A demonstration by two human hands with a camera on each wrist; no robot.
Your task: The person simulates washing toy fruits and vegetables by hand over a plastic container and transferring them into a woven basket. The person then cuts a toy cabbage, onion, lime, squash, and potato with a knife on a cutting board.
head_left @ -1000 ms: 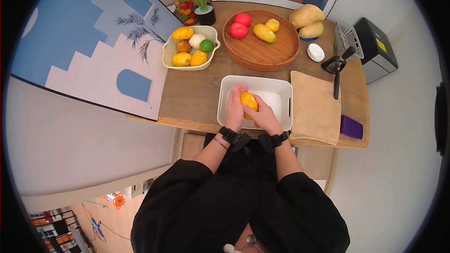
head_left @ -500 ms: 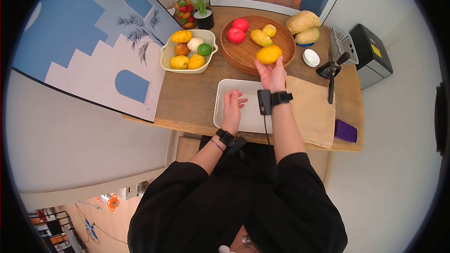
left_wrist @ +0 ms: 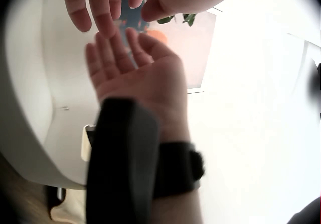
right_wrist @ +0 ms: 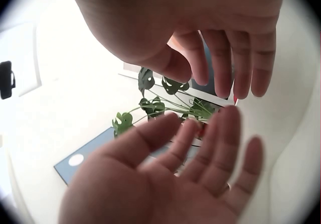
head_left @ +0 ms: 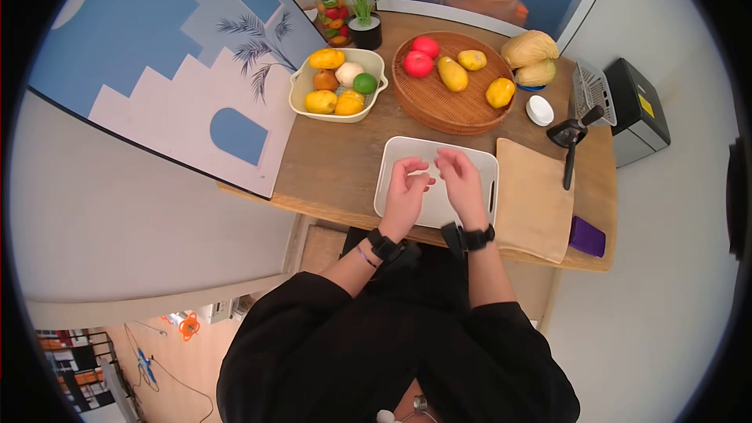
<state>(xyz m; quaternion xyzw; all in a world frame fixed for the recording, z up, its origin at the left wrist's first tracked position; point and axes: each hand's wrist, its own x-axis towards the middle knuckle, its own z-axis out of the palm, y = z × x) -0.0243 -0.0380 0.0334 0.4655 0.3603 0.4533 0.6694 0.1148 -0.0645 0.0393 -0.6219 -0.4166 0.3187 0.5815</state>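
Both hands hover over the white rectangular bin (head_left: 438, 207), fingers loosely bent and nothing in them. On the left side of the bin is my left hand (head_left: 403, 197); my right hand (head_left: 465, 189) faces it a short gap away. Each wrist view shows the two bare palms and fingers turned toward each other, the right hand (left_wrist: 143, 81) with its black wrist strap in the left wrist view. A plump yellow fruit (head_left: 500, 93) lies at the right rim of the round wicker tray (head_left: 427, 99), beside two more yellow fruits (head_left: 453, 74) and two red fruits (head_left: 418, 64).
Left of the tray stands a cream basket (head_left: 298, 100) of mixed fruit. A tan cloth (head_left: 533, 200), a black-handled tool (head_left: 569, 135), a small white bowl (head_left: 540, 110) and a purple case (head_left: 587, 236) lie on the right. A plant pot (head_left: 365, 33) and glass jar (head_left: 333, 14) stand behind.
The yellow fruit went from between both hands over the bin, on the right hand, to the wicker tray and was let go there. The right hand has come back beside the left.
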